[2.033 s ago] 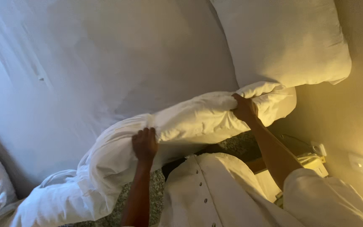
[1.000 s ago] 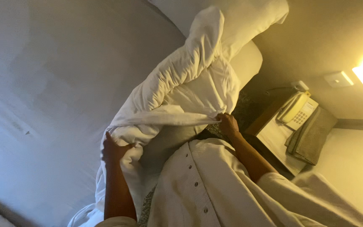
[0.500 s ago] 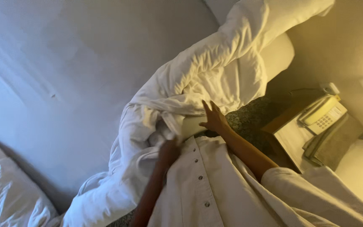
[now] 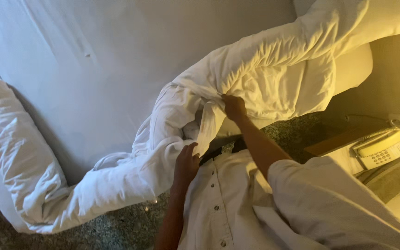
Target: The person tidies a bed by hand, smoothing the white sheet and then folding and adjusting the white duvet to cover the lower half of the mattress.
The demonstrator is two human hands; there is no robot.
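A thick white duvet [image 4: 265,78] lies bunched along the bed's edge, running from the upper right down to the floor at the lower left. My right hand [image 4: 234,106] pinches a fold of it near the middle. My left hand [image 4: 186,164] grips the duvet lower down, close to my white buttoned shirt [image 4: 237,203]. Behind the duvet spreads the bed's white sheet [image 4: 116,60].
A wooden bedside table [image 4: 334,143] stands at the right with a pale corded telephone [image 4: 380,148] on it. Speckled carpet [image 4: 116,229] shows below. A second bunched part of the bedding [image 4: 19,153] hangs at the left edge of the bed.
The duvet has come down from being lifted high. My right hand has closed on a fold of it, and my left hand has moved up onto the duvet.
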